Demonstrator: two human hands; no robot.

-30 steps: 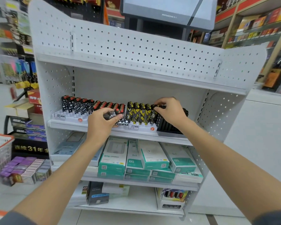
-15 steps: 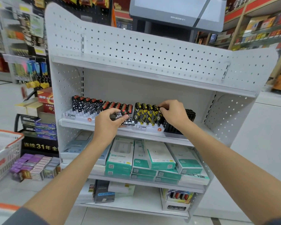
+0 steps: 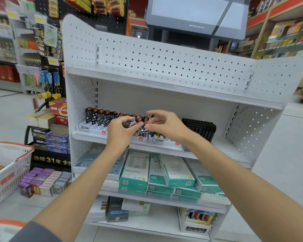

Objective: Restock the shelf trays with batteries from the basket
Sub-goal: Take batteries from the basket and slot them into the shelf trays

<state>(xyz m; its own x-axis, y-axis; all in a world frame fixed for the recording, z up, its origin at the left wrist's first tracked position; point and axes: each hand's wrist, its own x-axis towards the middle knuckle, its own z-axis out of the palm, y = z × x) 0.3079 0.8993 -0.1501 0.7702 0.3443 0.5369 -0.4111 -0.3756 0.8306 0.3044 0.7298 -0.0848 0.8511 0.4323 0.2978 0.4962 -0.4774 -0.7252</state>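
Our right hand (image 3: 164,125) has left the tray (image 3: 171,142) and come back, fingers spread and empty, to the batteries (image 3: 136,124) our left hand (image 3: 121,132) grips, likely to fetch another.

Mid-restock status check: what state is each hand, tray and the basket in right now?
left hand, grips a bundle of patterned batteries
right hand, fingertips at that bundle, grip unclear
left tray, back rows filled, front slots empty
right tray, mostly hidden by hands, front slots empty
basket, upright at left, contents blurred
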